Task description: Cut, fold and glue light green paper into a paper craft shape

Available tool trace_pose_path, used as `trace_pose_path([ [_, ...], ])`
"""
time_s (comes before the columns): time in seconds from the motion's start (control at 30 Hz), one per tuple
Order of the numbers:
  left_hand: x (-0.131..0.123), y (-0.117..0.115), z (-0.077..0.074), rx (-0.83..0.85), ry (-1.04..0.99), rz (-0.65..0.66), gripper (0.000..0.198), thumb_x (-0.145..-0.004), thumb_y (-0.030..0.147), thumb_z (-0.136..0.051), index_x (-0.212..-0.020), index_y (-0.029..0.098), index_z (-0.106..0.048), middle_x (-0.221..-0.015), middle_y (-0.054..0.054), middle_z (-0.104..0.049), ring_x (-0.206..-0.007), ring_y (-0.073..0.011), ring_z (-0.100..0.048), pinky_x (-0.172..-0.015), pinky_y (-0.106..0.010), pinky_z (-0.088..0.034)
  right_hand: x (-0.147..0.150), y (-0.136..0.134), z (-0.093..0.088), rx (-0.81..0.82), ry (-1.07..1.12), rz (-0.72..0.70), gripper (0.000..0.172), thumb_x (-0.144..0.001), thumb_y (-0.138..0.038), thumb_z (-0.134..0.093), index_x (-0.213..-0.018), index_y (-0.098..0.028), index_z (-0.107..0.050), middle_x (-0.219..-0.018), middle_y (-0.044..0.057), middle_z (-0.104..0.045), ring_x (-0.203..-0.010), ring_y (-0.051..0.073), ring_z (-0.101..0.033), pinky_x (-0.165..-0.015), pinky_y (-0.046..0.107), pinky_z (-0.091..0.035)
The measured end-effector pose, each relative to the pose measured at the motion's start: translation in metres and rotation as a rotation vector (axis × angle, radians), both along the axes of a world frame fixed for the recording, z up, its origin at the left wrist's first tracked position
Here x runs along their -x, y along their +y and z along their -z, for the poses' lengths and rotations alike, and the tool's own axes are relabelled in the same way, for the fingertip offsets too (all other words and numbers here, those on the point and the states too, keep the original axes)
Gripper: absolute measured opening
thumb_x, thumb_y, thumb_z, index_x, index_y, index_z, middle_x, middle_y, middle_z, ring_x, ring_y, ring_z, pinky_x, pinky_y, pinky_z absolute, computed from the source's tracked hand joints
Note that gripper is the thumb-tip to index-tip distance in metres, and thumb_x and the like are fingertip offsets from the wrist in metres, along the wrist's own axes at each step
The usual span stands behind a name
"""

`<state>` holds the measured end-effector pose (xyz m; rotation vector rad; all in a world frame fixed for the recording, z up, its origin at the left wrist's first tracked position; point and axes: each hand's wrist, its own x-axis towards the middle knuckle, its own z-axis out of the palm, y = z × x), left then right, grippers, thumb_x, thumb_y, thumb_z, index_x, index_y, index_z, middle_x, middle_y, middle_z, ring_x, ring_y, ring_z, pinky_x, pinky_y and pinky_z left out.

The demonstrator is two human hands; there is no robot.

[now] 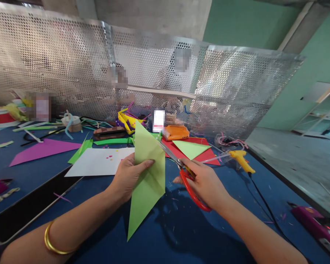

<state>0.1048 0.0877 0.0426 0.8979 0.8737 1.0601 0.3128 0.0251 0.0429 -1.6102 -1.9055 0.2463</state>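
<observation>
My left hand [130,175] pinches a folded piece of light green paper [148,183], thumb on its near face and fingers behind it. The paper is held up above the blue table, one pointed end at the top and another at the bottom. In my right hand [209,183] is a pair of scissors [191,190] with red handles. Their metal blades lie at the paper's upper right edge; whether they are cutting into it I cannot tell. Behind the blades, a light green paper triangle [191,148] rests on red paper [209,157].
A yellow glue gun [242,161] with a black cord lies at the right, a purple power strip [316,223] nearer me. White paper [96,163] and purple paper [46,150] lie at the left. Behind the table stands a perforated metal screen [154,62], with people beyond it.
</observation>
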Motion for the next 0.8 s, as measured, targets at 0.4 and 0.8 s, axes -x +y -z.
trace_pose_path([
  [0.4,-0.0004,0.0005,0.0001,-0.003,0.014,-0.002,0.039,-0.060,0.023,-0.083,-0.094,0.015,-0.068,-0.080,-0.009,-0.075,-0.061,-0.0239,-0.070,-0.059,-0.039,-0.059,-0.0007,0.0018,0.0025,-0.037,-0.042,0.008,0.058,-0.079,-0.057,-0.066,-0.122,-0.018,-0.061,-0.096,0.010,-0.069,-0.084,0.025,-0.066,-0.075,0.038,-0.052],
  [0.8,-0.0001,-0.0002,-0.0006,-0.002,0.028,0.001,0.041,-0.059,0.024,-0.084,-0.095,0.015,-0.067,-0.077,-0.008,-0.074,-0.062,-0.0253,-0.070,-0.058,-0.040,-0.059,-0.0021,0.0031,0.0014,-0.024,-0.008,-0.003,0.050,-0.079,-0.051,-0.069,-0.118,-0.020,-0.064,-0.097,0.008,-0.071,-0.085,0.024,-0.067,-0.078,0.037,-0.053],
])
